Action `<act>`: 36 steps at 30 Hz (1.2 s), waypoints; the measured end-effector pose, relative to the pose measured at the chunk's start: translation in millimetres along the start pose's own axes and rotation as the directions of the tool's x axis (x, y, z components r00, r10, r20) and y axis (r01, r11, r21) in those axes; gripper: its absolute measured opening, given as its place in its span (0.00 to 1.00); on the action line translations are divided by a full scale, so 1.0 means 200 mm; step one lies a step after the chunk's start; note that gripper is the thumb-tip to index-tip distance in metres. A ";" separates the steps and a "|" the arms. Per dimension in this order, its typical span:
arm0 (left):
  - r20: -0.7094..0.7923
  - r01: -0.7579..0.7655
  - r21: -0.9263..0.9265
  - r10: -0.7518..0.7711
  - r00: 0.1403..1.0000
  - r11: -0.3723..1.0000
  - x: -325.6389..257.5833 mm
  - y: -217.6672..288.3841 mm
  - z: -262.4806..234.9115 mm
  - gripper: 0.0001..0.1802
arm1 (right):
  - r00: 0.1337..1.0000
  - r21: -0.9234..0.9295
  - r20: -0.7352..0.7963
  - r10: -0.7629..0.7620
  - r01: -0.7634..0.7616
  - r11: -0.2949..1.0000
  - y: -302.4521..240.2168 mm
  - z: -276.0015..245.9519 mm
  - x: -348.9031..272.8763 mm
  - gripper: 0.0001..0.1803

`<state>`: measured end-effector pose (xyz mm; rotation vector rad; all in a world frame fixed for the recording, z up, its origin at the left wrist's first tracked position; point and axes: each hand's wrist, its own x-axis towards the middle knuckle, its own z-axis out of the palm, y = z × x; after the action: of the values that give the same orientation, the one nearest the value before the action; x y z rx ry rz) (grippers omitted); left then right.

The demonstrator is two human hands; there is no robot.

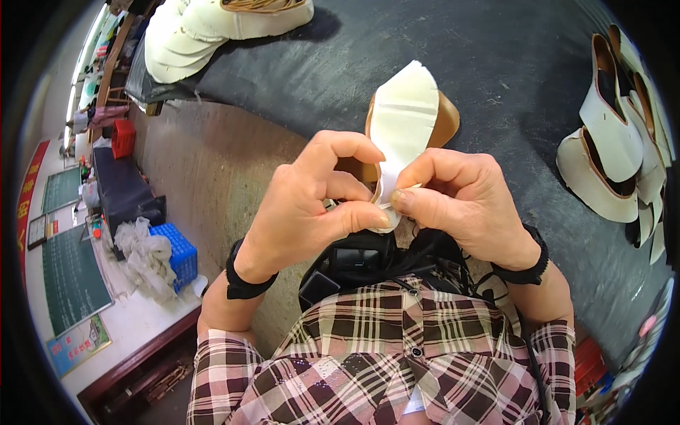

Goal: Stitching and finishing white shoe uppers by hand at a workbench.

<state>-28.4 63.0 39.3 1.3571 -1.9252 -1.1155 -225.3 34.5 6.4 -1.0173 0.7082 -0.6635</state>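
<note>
A shoe upper (405, 117), white outside with a tan lining, is held up in front of my chest near the dark table's edge. My left hand (312, 197) pinches its near end between thumb and fingers from the left side. Against the same end, my right hand (464, 204) has thumb and forefinger pressed together on the edge, where a small pale bit shows at the fingertips. Exactly what lies under those fingertips is hidden. The upper's far part spreads upward, with its tan side showing to the right.
A dark-covered table (496, 78) fills the far side and right. Stacked white uppers (184, 39) lie at its far left, and more white uppers (602, 156) at the right. On the left are a blue plastic basket (173, 256), crumpled clear plastic (142, 248) and a red crate (122, 138).
</note>
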 end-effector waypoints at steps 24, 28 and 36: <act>-0.196 -0.041 -0.260 -0.011 0.980 0.965 -0.17 -0.11 -0.09 0.17 | 0.916 -0.535 -0.185 -0.356 0.210 0.819 0.14 0.09 0.31 0.03; -0.256 -0.096 -0.385 -0.006 0.967 0.918 -0.16 -0.14 -0.17 0.16 | 0.893 -0.361 0.201 -0.402 0.449 0.818 -0.07 0.15 0.31 0.17; -0.028 -0.146 -0.586 0.160 0.987 0.797 -0.07 -0.19 -0.38 0.44 | 0.808 -0.489 0.502 -0.308 0.559 0.670 -0.28 0.15 0.50 0.08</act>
<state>55.8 44.7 46.0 0.8282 -1.4757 -1.4849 -150.3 -47.7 47.7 -1.9303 0.3115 -0.6275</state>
